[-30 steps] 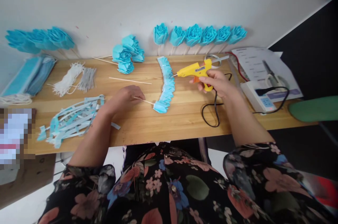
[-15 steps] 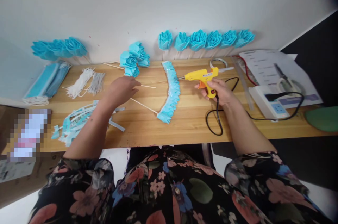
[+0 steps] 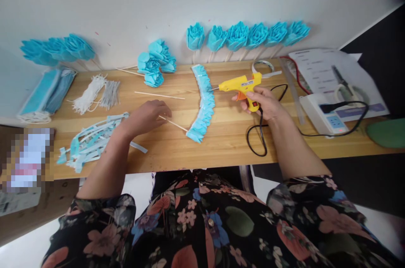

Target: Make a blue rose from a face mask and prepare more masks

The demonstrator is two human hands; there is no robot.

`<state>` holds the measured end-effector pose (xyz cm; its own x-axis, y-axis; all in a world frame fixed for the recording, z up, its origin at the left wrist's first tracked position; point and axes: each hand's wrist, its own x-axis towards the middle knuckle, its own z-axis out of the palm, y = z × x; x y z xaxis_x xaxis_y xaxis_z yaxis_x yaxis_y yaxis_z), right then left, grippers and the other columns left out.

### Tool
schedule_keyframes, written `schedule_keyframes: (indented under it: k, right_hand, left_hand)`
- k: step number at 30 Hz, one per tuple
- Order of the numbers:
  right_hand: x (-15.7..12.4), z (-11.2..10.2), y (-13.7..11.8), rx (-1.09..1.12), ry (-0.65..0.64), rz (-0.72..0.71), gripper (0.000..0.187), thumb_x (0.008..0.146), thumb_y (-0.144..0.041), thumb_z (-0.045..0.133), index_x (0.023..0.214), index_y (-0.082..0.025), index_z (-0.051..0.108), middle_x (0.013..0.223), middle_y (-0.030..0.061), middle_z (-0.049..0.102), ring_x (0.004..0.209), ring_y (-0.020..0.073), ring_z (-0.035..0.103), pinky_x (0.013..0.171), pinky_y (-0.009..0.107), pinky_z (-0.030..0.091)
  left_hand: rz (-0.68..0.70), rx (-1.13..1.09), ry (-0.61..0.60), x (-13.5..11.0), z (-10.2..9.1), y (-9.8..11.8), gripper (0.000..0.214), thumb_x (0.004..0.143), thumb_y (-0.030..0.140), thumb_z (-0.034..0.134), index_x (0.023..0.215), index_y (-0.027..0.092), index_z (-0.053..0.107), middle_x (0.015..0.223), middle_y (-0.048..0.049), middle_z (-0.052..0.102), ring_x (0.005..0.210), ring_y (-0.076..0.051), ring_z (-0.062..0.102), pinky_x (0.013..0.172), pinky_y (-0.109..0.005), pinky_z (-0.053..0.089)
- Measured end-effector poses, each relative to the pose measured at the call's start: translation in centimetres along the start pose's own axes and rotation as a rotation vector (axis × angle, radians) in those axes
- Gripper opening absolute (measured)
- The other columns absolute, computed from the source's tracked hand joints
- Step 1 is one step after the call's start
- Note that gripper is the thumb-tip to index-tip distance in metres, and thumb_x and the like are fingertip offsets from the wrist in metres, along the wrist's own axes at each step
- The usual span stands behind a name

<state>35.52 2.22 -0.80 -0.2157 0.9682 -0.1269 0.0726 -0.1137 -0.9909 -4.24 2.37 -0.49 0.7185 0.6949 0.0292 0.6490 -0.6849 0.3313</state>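
My right hand (image 3: 264,101) holds a yellow hot glue gun (image 3: 239,84) by its handle, with fingers near the orange trigger. Its metal nozzle points left, at the edge of a curved strip of pleated light-blue fabric (image 3: 204,101) lying on the table. From the strip's lower end a thin wooden stick (image 3: 175,123) runs up and left. My left hand (image 3: 150,117) is over that stick's far end, fingers loosely bent; whether they touch it cannot be made out. Behind this hand lies a second wooden stick (image 3: 160,95).
Finished blue fabric flowers (image 3: 238,35) on sticks lean along the wall, with others (image 3: 155,63) lying mid-table. At left are face masks (image 3: 44,93), white cords (image 3: 90,93) and cut strips (image 3: 91,139). At right are a tape roll (image 3: 263,68), a power strip (image 3: 322,114) and scissors (image 3: 343,84).
My left hand has moved down and slightly right, from over the loose stick to the stick at the strip's end. My right hand keeps the glue gun nearly in place. The view shifted slightly.
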Motion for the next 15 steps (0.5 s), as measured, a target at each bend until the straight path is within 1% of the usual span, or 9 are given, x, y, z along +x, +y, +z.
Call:
schedule_keyframes:
  k: [3, 5, 6, 10, 12, 15]
  right_hand:
    - [0.0, 0.1, 0.1, 0.026, 0.019, -0.008, 0.044, 0.066, -0.059, 0.082, 0.084, -0.019, 0.073, 0.078, 0.0078, 0.073, 0.054, 0.0131, 0.052, 0.04, 0.026, 0.036]
    - [0.1, 0.1, 0.2, 0.033, 0.024, -0.008, 0.044, 0.067, -0.058, 0.082, 0.085, -0.019, 0.072, 0.088, 0.0098, 0.076, 0.055, 0.0132, 0.054, 0.04, 0.026, 0.035]
    - [0.1, 0.1, 0.2, 0.033, 0.025, -0.005, 0.043, 0.067, -0.057, 0.083, 0.085, -0.019, 0.072, 0.09, 0.0103, 0.077, 0.055, 0.0134, 0.054, 0.04, 0.026, 0.035]
    - [0.2, 0.1, 0.2, 0.044, 0.03, 0.001, 0.043, 0.066, -0.059, 0.083, 0.083, -0.021, 0.07, 0.089, 0.0091, 0.077, 0.055, 0.0141, 0.054, 0.04, 0.026, 0.035]
    - [0.2, -0.1, 0.2, 0.039, 0.026, 0.002, 0.043, 0.066, -0.06, 0.082, 0.083, -0.022, 0.071, 0.086, 0.0084, 0.077, 0.055, 0.0148, 0.054, 0.041, 0.027, 0.036]
    - [0.2, -0.4, 0.5, 0.022, 0.005, -0.003, 0.041, 0.07, -0.06, 0.08, 0.082, -0.021, 0.072, 0.082, 0.0087, 0.076, 0.055, 0.015, 0.054, 0.042, 0.027, 0.037]
  left_hand:
    - [0.049, -0.079, 0.046, 0.4, 0.5, -0.5, 0.02, 0.093, 0.026, 0.054, 0.082, 0.017, 0.069, 0.084, -0.0072, 0.069, 0.079, -0.019, 0.062, 0.073, -0.03, 0.046]
    - [0.074, -0.137, 0.08, 0.6, 0.8, -0.9, 0.023, 0.094, 0.028, 0.054, 0.08, 0.017, 0.068, 0.081, -0.007, 0.068, 0.077, -0.018, 0.062, 0.072, -0.03, 0.045]
    - [0.081, -0.16, 0.101, 0.6, 1.0, -1.1, 0.024, 0.095, 0.029, 0.054, 0.08, 0.017, 0.068, 0.081, -0.0071, 0.069, 0.078, -0.018, 0.062, 0.073, -0.031, 0.045]
    - [0.095, -0.195, 0.157, 0.5, 1.3, -1.2, 0.025, 0.098, 0.028, 0.051, 0.082, 0.017, 0.067, 0.082, -0.0077, 0.069, 0.081, -0.02, 0.061, 0.077, -0.034, 0.045]
    - [0.086, -0.201, 0.158, 0.4, 1.4, -1.0, 0.025, 0.099, 0.028, 0.05, 0.083, 0.017, 0.066, 0.082, -0.0072, 0.069, 0.081, -0.02, 0.061, 0.078, -0.034, 0.045]
    - [0.059, -0.226, 0.145, 0.2, 1.4, -0.7, 0.026, 0.1, 0.03, 0.048, 0.085, 0.018, 0.066, 0.082, -0.0062, 0.069, 0.081, -0.02, 0.061, 0.078, -0.033, 0.046]
